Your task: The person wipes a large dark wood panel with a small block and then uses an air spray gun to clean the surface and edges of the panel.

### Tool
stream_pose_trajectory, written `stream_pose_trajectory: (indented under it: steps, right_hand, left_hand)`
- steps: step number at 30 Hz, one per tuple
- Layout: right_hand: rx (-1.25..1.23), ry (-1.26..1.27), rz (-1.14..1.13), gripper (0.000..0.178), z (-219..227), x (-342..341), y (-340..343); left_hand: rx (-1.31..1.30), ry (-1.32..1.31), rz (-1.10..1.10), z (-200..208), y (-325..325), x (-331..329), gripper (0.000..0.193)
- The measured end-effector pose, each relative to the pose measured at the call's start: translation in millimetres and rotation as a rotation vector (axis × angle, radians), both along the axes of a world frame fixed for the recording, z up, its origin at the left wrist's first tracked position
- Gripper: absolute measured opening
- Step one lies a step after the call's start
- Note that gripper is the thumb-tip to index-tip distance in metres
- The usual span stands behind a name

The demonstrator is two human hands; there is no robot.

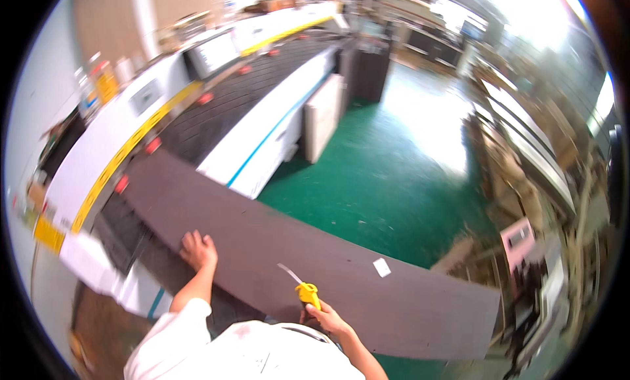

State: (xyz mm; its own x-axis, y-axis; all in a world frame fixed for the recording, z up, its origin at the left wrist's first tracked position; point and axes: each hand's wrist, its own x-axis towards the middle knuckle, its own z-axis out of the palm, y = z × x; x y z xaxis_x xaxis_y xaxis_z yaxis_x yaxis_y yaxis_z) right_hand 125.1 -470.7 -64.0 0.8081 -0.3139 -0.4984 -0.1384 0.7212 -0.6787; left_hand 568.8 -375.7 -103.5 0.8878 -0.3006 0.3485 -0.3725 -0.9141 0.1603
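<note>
A long dark brown board (282, 242) lies across in front of me, its far left end on the bed of a white machine. My left hand (199, 250) rests on the board near its close edge, fingers spread and holding nothing. My right hand (326, 318) is wrapped round a yellow air blow gun (307, 295) close to my body. Its thin pale nozzle points up and left over the board. A small white label (382, 268) sits on the board, right of the blow gun.
The white machine (98, 144) has a yellow strip and red rollers (153, 145) along its dark bed. Bottles (104, 78) stand on top. A pale panel (323, 118) leans against its side. Stacked boards and scraps (525, 157) crowd the right. The floor (367, 183) is green.
</note>
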Motion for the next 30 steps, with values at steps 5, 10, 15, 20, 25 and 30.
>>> stream_pose_trajectory:
  steps: [5,10,15,20,25,30]
  right_hand:
    - [-0.061,0.080,0.109,0.034,7,3,-1]
    - [-0.071,0.124,0.112,0.033,19,6,-1]
    - [-0.085,0.118,0.119,0.031,16,1,-4]
    - [-0.096,0.131,0.141,0.030,21,3,-4]
    - [-0.096,0.125,0.166,0.031,22,5,-7]
    - [-0.058,0.150,0.149,0.030,19,4,-8]
  left_hand:
    - [-0.020,0.195,0.096,-7,10,4,0.058]
    - [-0.036,0.208,0.106,-10,17,5,0.058]
    - [-0.028,0.205,0.101,-5,11,1,0.057]
    - [-0.013,0.208,0.101,0,11,1,0.057]
    - [-0.018,0.206,0.101,-3,11,3,0.057]
    - [-0.012,0.225,0.108,0,11,3,0.058]
